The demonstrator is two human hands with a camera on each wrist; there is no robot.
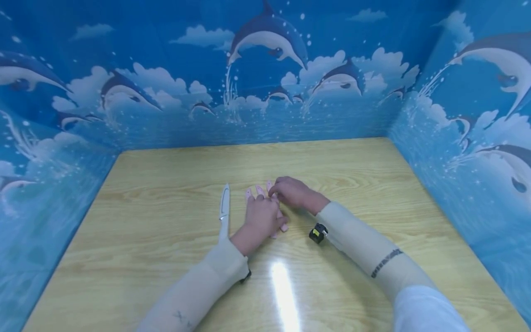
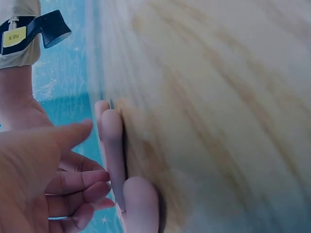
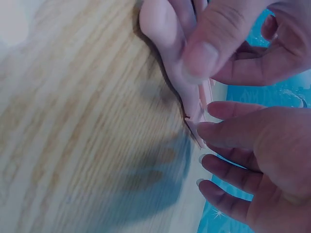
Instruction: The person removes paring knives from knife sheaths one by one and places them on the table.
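Several slim pink knife-shaped pieces (image 1: 249,192) lie side by side on the wooden table, with rounded near ends and narrow flat far ends. My left hand (image 1: 261,216) rests across them from above, fingers loosely bent, covering their middles. Its thumb stretches over the rightmost piece (image 3: 164,34). At the far ends, my right hand (image 1: 292,191) pinches that rightmost piece's thin tip between thumb and forefinger; the other fingers hang free beside it in the right wrist view. In the left wrist view, the rounded ends (image 2: 141,204) show beside the left hand's fingers.
A white-handled knife (image 1: 224,207) lies to the left of the pieces, its handle end by the left sleeve. Blue cloth with dolphins (image 1: 199,122) walls the table (image 1: 145,193) at the back and sides. Black cameras (image 1: 318,233) sit at the wrists.
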